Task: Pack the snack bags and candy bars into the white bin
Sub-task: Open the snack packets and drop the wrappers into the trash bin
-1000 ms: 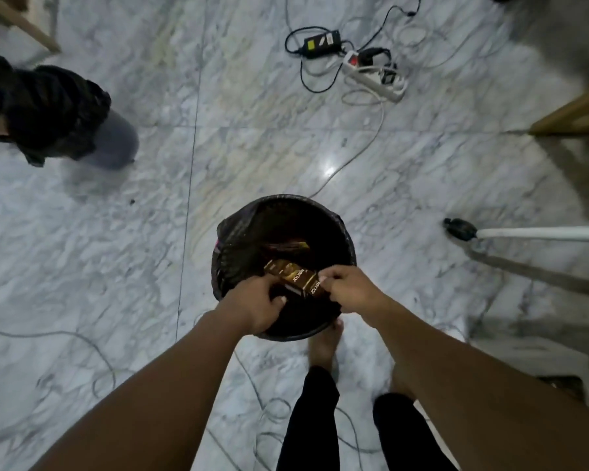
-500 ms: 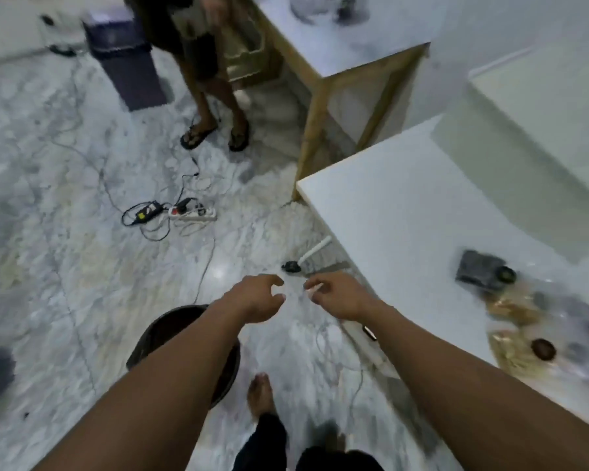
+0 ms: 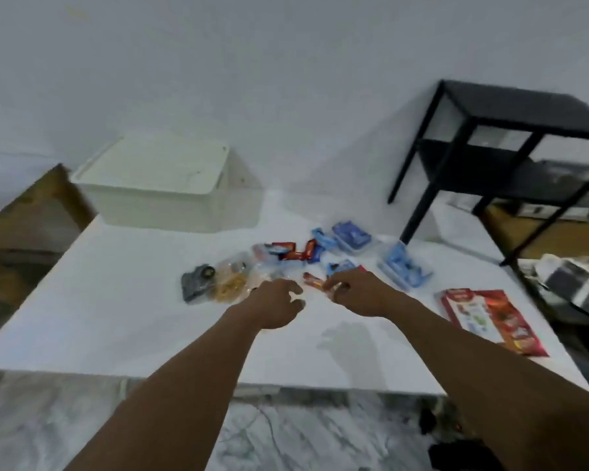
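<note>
While both bare arms stretch out over the white table (image 3: 99,317), the left hand (image 3: 279,302) hangs near the middle of the tabletop with its fingers loosely curled and nothing visible in them; the right hand (image 3: 357,294) is just beside it, fingers bent toward the end of an orange-red candy bar (image 3: 313,283), but motion blur hides whether they pinch the wrapper or only come near it; the two hands are close together yet apart; the snacks lie scattered on the table beyond the hands and none is in the white bin (image 3: 170,205), which stands at the far left end of the table against the wall with its lid (image 3: 157,168) resting on top; just left of the left hand lies a clear bag of yellow snacks (image 3: 230,283), and beside that a small dark grey pack (image 3: 196,282); farther back sits a cluster of red-and-blue bars (image 3: 286,251); behind the right hand are a blue pack (image 3: 351,236) and, further right, a light blue pack (image 3: 405,266); a large red snack bag (image 3: 490,317) lies flat near the right edge of the table, well apart from the rest; a black shelf (image 3: 490,147) stands at the far right end of the table; grey marble floor (image 3: 286,436) shows below the near edge.
</note>
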